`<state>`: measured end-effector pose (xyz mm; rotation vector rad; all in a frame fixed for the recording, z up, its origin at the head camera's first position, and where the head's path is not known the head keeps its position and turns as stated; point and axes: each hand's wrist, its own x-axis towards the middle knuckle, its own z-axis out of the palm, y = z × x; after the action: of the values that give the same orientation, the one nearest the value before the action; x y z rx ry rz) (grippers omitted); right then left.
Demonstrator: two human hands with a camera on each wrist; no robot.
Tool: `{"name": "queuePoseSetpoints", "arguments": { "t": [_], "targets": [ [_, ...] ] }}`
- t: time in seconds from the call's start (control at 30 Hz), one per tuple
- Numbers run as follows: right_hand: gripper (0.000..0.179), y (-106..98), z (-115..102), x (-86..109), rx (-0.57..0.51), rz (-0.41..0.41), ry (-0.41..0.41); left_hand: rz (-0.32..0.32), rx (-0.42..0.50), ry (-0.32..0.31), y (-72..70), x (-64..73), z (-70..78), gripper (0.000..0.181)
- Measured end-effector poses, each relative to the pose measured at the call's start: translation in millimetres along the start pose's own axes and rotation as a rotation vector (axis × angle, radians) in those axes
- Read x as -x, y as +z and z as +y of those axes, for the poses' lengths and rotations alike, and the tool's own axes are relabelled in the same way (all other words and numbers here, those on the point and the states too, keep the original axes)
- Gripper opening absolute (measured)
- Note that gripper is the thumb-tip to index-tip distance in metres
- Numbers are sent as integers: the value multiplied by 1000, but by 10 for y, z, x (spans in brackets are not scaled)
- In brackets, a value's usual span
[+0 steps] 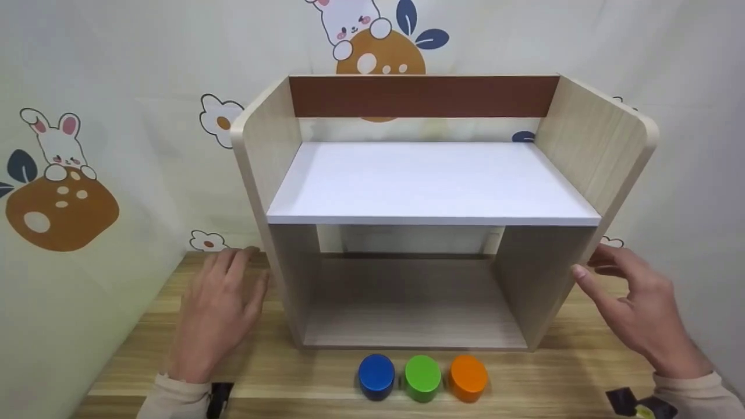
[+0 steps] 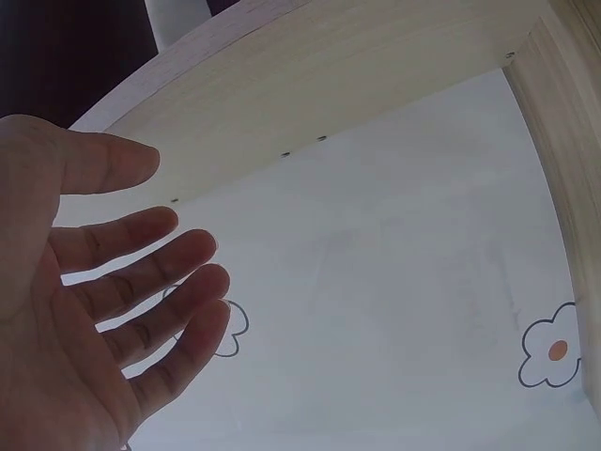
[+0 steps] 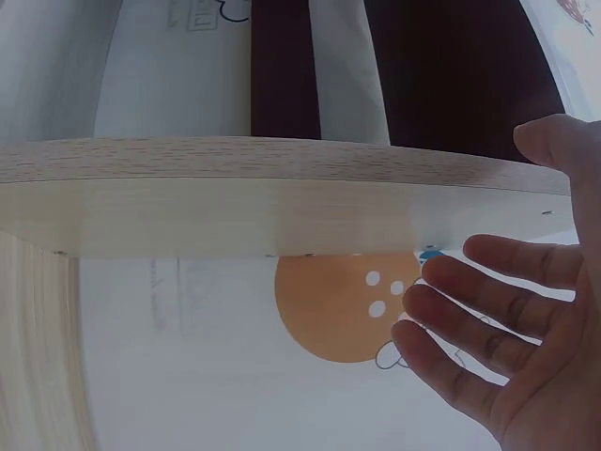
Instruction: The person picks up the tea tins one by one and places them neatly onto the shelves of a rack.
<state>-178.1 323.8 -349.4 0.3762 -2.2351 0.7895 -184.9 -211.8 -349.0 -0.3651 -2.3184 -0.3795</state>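
A small wooden shelf unit with a white middle board and pale side panels stands in the middle of the head view. Left of it, my left hand hovers beside the side panel, apart from it, with loosely bent fingers and nothing in them. On the other side my right hand is close to the right panel's edge; whether the thumb touches it I cannot tell. Both wrist views show spread, empty fingers near the pale panels. A blue cylinder, a green cylinder and an orange cylinder line up before the shelf.
The shelf unit stands on a wood-grain table. Behind is a pale wall covering printed with rabbits, oranges and flowers. A brown strip spans the unit's upper back, with gaps below it.
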Motion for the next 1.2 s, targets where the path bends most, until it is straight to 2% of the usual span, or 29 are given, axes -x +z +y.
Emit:
{"name": "queuePoseSetpoints", "arguments": {
  "t": [0.5, 0.77, 1.0, 1.2],
  "targets": [
    [39, 81, 0, 24, 63, -119, 118, -14, 13, -17, -13, 0, 41, 31],
    [32, 168, 54, 50, 89, -41, 37, -8, 17, -19, -18, -7, 53, 31],
    [36, 185, 46, 45, 120, -60, 35, 11, 7, 0, -37, -12, 68, 30],
    [33, 194, 56, 55, 104, -45, 22, 26, 6, 17, -70, -13, 102, 30]
  ]
}}
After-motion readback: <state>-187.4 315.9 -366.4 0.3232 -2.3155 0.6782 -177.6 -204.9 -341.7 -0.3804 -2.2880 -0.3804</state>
